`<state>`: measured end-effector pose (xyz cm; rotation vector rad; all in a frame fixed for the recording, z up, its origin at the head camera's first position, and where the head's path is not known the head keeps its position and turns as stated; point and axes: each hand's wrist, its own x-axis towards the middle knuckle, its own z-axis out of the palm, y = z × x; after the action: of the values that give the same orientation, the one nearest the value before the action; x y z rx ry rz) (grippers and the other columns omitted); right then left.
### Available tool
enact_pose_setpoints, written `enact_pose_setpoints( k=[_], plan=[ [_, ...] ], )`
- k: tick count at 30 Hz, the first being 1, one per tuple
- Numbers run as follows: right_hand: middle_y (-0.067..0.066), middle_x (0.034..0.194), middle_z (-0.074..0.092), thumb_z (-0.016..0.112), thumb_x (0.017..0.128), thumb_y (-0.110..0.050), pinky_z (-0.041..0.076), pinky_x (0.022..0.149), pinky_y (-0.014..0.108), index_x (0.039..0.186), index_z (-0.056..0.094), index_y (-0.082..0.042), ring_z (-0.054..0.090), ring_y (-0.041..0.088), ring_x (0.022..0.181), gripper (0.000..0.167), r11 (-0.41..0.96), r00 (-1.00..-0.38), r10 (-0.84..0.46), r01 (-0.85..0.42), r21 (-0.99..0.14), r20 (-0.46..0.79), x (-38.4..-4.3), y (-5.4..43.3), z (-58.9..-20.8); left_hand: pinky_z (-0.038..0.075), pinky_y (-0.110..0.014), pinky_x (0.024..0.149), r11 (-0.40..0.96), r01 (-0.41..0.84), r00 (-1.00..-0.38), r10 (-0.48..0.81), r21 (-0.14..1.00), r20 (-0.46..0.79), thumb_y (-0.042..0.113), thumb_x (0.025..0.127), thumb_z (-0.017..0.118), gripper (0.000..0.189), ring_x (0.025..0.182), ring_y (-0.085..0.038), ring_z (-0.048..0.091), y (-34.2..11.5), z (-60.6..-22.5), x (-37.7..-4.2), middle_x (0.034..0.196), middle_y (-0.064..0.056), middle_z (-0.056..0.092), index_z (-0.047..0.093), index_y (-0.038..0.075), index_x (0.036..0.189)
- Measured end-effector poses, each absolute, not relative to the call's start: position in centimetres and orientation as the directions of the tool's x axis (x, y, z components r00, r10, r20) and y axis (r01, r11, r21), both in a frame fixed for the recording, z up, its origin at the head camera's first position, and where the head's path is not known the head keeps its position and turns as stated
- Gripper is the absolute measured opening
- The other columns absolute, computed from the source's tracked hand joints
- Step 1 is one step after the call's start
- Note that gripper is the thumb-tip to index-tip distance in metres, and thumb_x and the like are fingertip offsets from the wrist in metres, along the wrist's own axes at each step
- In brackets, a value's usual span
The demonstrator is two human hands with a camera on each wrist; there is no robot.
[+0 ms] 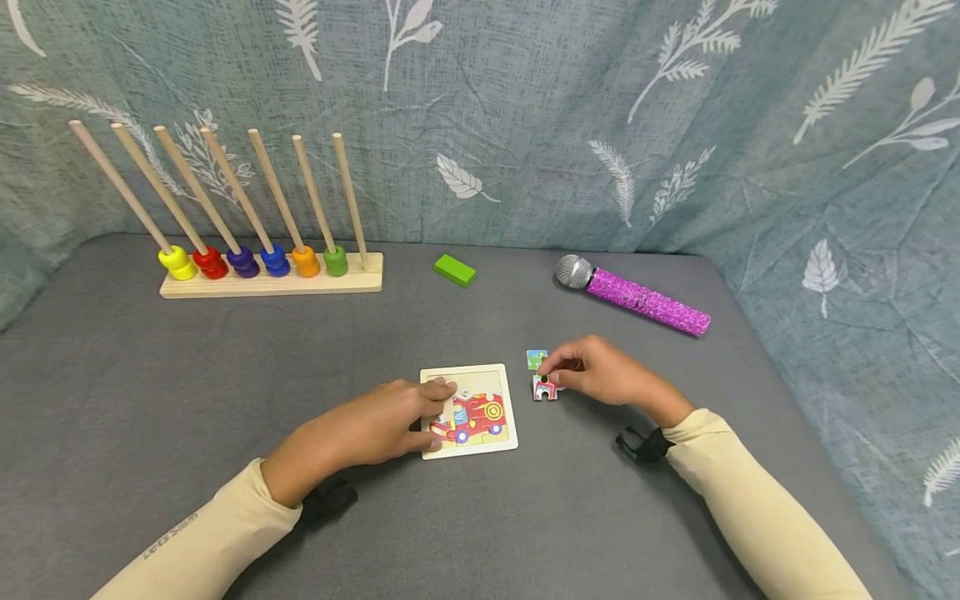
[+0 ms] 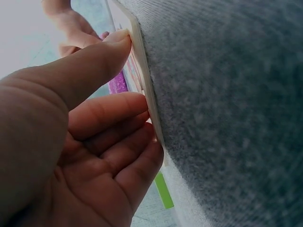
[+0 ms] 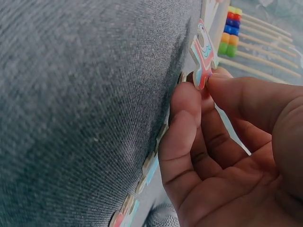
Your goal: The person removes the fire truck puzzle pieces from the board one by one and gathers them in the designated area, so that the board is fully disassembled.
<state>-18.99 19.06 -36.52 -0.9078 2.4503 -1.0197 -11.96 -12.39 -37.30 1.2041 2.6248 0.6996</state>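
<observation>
My left hand (image 1: 382, 421) rests on the left side of a square wooden jigsaw puzzle (image 1: 512, 417) that shows a red vehicle. In the left wrist view, the thumb (image 2: 111, 49) and fingertips touch the puzzle's pale edge (image 2: 144, 61). My right hand (image 1: 603, 371) pinches a red and white puzzle piece (image 3: 204, 54) between thumb and fingers, tilted up off the cloth. Under and beside that hand lie a blue-green piece (image 1: 536, 358) and another red and white piece (image 1: 545, 390); the fingers partly hide them.
At the back left stands a wooden peg rack (image 1: 270, 286) with coloured rings on most of its upright rods. A green block (image 1: 454, 271) lies behind the puzzle. To the back right is a glittery pink microphone (image 1: 645, 300). A leaf-patterned curtain (image 1: 525, 125) borders the grey surface.
</observation>
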Motion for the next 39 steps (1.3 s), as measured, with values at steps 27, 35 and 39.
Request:
enact_pose_setpoints(
  k=[27,35,39],
  plan=[
    [0.004,0.090,0.070,0.064,0.089,0.004,0.051,0.074,0.026,0.097,0.073,0.000,0.060,0.012,0.082,0.012,0.535,-0.727,-0.679,-0.398,-0.746,-0.099,-19.26,19.44,-36.98,0.046,-0.045,0.095,0.585,0.627,-0.676,0.737,0.515,-0.014,0.017,0.086,0.076,0.043,0.126,-0.033,0.051,-12.49,-37.05,-12.15,0.138,-0.020,0.052,0.065,-0.005,0.122],
    [0.004,0.091,0.070,0.064,0.090,0.002,0.049,0.069,0.024,0.098,0.073,0.000,0.059,0.011,0.079,0.013,0.541,-0.740,-0.666,-0.393,-0.744,-0.094,-19.28,19.52,-37.00,0.045,-0.046,0.096,0.599,0.610,-0.687,0.726,0.519,-0.031,0.017,0.086,0.075,0.042,0.127,-0.034,0.050,-12.45,-36.93,-12.09,0.139,-0.019,0.052,0.066,-0.005,0.121],
    [0.003,0.087,0.070,0.063,0.090,0.001,0.049,0.069,0.023,0.097,0.073,-0.001,0.059,0.010,0.077,0.012,0.530,-0.749,-0.658,-0.387,-0.754,-0.078,-19.24,19.11,-36.86,0.045,-0.046,0.096,0.594,0.613,-0.683,0.729,0.522,-0.027,0.017,0.087,0.075,0.041,0.126,-0.035,0.051,-12.47,-37.01,-12.13,0.139,-0.020,0.052,0.066,-0.005,0.121]
  ],
)
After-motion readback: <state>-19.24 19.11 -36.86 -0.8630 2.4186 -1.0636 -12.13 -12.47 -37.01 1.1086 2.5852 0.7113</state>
